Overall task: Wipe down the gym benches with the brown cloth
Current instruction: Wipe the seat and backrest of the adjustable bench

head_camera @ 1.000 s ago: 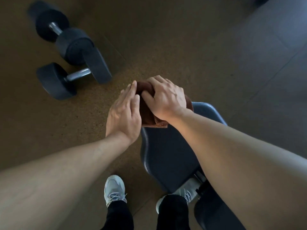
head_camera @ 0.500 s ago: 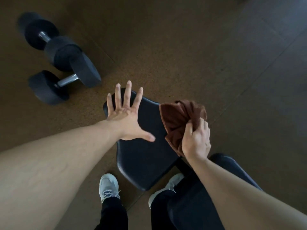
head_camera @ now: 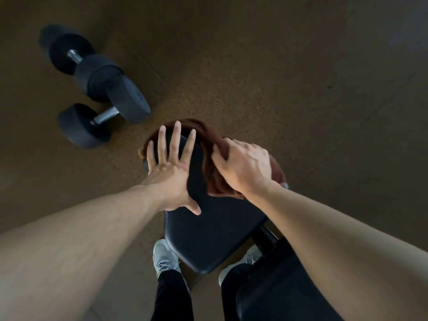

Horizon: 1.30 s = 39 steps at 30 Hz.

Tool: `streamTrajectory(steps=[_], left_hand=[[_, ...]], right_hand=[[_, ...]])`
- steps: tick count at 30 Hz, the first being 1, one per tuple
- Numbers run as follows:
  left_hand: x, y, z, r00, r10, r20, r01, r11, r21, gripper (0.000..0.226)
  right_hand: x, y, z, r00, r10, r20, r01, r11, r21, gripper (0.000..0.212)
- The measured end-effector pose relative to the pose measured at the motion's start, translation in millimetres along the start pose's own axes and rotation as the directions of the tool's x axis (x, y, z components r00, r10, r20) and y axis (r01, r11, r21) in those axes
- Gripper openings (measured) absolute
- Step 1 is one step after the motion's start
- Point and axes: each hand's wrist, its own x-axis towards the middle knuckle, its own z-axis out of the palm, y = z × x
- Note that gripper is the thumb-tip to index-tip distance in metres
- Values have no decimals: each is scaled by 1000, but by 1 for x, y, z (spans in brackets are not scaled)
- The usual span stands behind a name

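Speckled brown gym flooring [head_camera: 243, 77] is spreading out under everything, with two black dumbbells [head_camera: 97, 89] lying off to the left, well apart from the work. Nearer the person, the dark padded bench seat [head_camera: 215, 232], serving as the worktop, is angling up toward the far end. The left hand [head_camera: 170, 172] is lying flat on the pad's left side with its fingers [head_camera: 174, 140] straight and spread, grasping nothing, probably bracing the seat so it does not shift under the wiping pressure. The right hand [head_camera: 245, 167] is pressing down on the brown cloth [head_camera: 215, 179], fingers curled over the bunched fabric, which is draping over the pad's far right edge and wrapping round the rounded end beyond the left fingertips. That wrap suggests the rim is being covered along with the top. Two pale sneakers [head_camera: 165, 258] are standing beside the seat's near end.
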Motion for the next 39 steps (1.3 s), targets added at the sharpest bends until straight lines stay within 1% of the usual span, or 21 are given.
streamTrajectory(steps=[2,5,8,10,11,13,14,15,17,19,22,24,25,26,28,30,32,34,36,38,39], left_hand=[[-1,2,-3,1000,-8,14,7,1000,10,178],[-2,2,-5,1000,-11,21,11,1000,18,176],[-1,2,-4,1000,-8,27,8,1000,11,175],[-1,0,-4,1000,-3,25,2,1000,8,174],[-1,0,-3,1000,4,25,-4,1000,5,174],[0,-1,-3,1000,12,22,-12,1000,-4,173],[-1,-1,-3,1000,14,21,-14,1000,-6,173],[-1,-1,-3,1000,15,18,-15,1000,-6,173],[-1,-1,-2,1000,9,7,-9,1000,9,174],[-2,-1,-1,1000,-1,-4,1,1000,28,175],[-1,-1,-1,1000,10,-7,-9,1000,27,176],[-1,0,-3,1000,5,9,-5,1000,9,176],[-2,1,-4,1000,-2,13,2,1000,12,176],[-2,2,-4,1000,-8,17,8,1000,21,176],[-1,2,-4,1000,-17,19,17,999,29,176],[0,2,-3,1000,-19,2,19,999,36,176],[1,3,-4,1000,-21,5,21,999,27,177],[0,4,-3,1000,-23,4,23,999,33,178],[1,3,-2,1000,-30,-5,30,998,49,179],[2,5,-2,999,-31,-16,32,999,42,181],[2,6,-2,999,-28,-22,29,999,40,181]], right_hand=[[-19,38,-6,988,152,-31,-151,987,46,47],[-42,65,-7,902,431,29,-429,888,164,54],[-44,57,-4,832,554,25,-548,814,193,51],[-33,43,-7,856,516,20,-511,840,184,46],[-25,35,-10,892,451,22,-448,881,154,43],[1,16,-15,967,228,111,-232,972,33,43],[16,5,-15,973,122,197,-123,992,-4,44],[33,-6,-14,958,45,285,-48,999,3,45],[59,-24,-10,909,-49,413,4,994,110,48],[72,-29,-4,891,-103,442,18,981,192,43],[55,-9,-4,897,-233,376,217,972,85,44],[27,20,-9,918,-319,236,324,946,15,47],[9,40,-11,935,-322,151,320,947,37,45],[-12,59,-12,964,-257,67,253,965,64,42],[-55,83,-7,997,51,-61,-44,993,113,39],[-80,77,4,922,384,-56,-366,907,207,41],[-83,54,14,820,572,20,-554,783,282,47],[-75,39,14,818,573,-50,-540,796,273,49],[-56,32,7,883,442,-159,-410,891,196,44],[-28,26,1,941,294,-165,-279,954,112,41],[-11,21,-3,959,255,-124,-246,966,81,42]])
